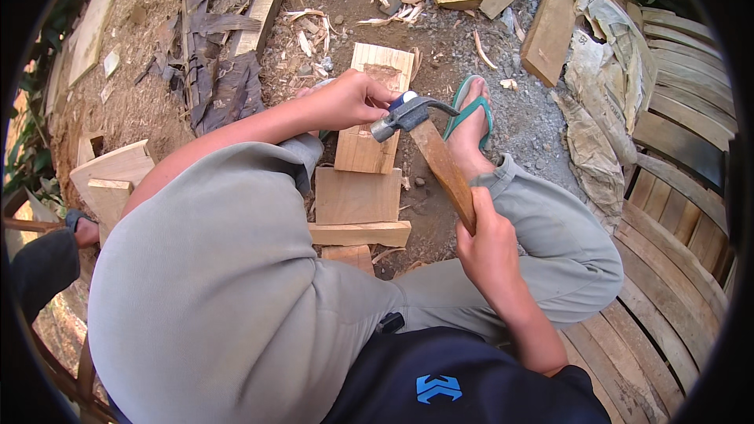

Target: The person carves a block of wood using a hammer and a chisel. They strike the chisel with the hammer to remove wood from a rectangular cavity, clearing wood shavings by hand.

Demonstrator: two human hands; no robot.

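The right hand grips the wooden handle of a hammer, its steel head partly covering the blue-and-white end of what appears to be a chisel. The left hand holds that tool in its fingers above a pale board, which has 1 rough recess near its far end. A green sandal rests to the board's right; shavings litter the ground beyond.

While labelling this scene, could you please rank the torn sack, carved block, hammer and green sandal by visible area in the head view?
Largest to smallest:
torn sack
carved block
hammer, though nearness probably makes it look larger
green sandal
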